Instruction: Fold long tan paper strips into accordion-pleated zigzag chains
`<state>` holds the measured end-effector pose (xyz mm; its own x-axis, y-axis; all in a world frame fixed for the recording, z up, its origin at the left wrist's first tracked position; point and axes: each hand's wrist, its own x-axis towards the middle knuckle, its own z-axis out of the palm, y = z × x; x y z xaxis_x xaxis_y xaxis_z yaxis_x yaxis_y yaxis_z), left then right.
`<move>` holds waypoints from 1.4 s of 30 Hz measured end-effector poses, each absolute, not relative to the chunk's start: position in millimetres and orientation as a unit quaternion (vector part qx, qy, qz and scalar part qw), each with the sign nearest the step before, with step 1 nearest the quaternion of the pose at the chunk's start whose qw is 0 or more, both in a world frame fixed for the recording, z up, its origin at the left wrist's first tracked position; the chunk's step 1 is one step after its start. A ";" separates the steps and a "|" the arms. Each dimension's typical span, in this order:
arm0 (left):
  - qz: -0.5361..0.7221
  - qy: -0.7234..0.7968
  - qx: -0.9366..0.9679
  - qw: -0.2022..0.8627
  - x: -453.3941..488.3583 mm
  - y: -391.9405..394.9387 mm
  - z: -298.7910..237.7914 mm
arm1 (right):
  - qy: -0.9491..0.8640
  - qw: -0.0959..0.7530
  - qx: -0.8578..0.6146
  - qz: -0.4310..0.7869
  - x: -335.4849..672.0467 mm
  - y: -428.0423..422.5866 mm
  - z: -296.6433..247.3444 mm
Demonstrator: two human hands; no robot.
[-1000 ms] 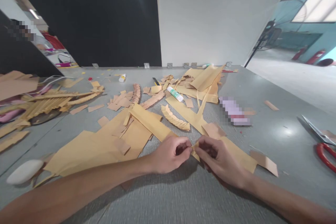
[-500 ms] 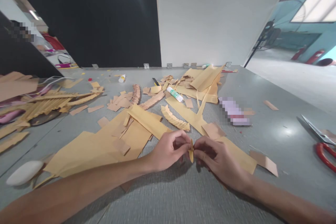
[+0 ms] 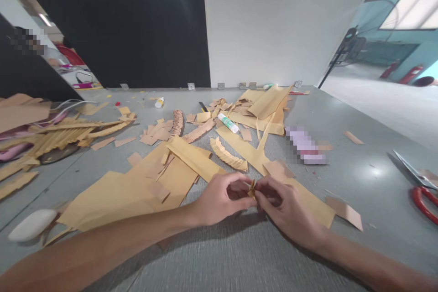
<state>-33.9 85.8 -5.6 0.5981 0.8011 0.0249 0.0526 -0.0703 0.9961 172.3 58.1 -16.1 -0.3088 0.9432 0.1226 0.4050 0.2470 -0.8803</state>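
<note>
- Left hand [image 3: 222, 198]: thumb and forefinger curve around the paper; cannot tell whether they pinch.
- Small folded kraft-paper piece [image 3: 252, 190]: between both hands' fingertips; folding seems in hand, calling next for aligned edges.
- Right hand [image 3: 284, 203]: pinches the paper.

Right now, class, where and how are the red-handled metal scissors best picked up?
Probably by the red loop handle, from the near right: it lies closer to the person, while the pointed metal blades aim away and leftward.
</note>
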 end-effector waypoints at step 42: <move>0.460 0.256 0.810 0.259 -37.2 81.4 -14.2 | -0.689 0.370 -0.455 0.426 175.8 48.9 -15.8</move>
<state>-37.2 81.4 -14.2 0.4466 0.6522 0.6125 0.1768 -0.7354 0.6542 175.8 48.9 -15.8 -0.3121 0.9420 0.1234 0.3110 0.2241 -0.9236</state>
